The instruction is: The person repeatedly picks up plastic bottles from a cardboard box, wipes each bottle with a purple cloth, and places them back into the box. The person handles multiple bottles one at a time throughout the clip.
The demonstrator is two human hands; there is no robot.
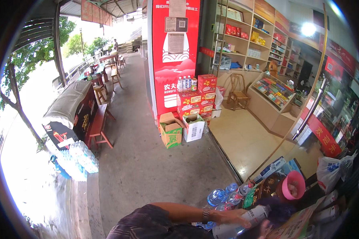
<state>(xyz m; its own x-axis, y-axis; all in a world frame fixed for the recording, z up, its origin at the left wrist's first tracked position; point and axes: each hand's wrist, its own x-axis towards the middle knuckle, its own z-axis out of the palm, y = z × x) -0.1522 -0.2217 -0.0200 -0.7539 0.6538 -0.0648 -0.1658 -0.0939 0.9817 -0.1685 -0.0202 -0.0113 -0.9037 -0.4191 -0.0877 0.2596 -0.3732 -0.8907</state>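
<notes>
My left hand, with a metal wristwatch above it, reaches in along the bottom edge and lies over a plastic bottle with a pale label. The bottle is tilted, its lower end towards the bottom left. My right hand is partly in view and blurred, close beside the bottle; its grip does not show. A dark purple cloth-like thing is by the bottle's upper end, also blurred. Beyond stands a large dark jar with a pink plastic bowl at its top.
Several clear plastic jugs stand left of the jar. An opened cardboard carton and a white plastic bag are at the right. Open boxes stand before stacked red cartons. Wrapped water packs sit near the step's edge by a red bench.
</notes>
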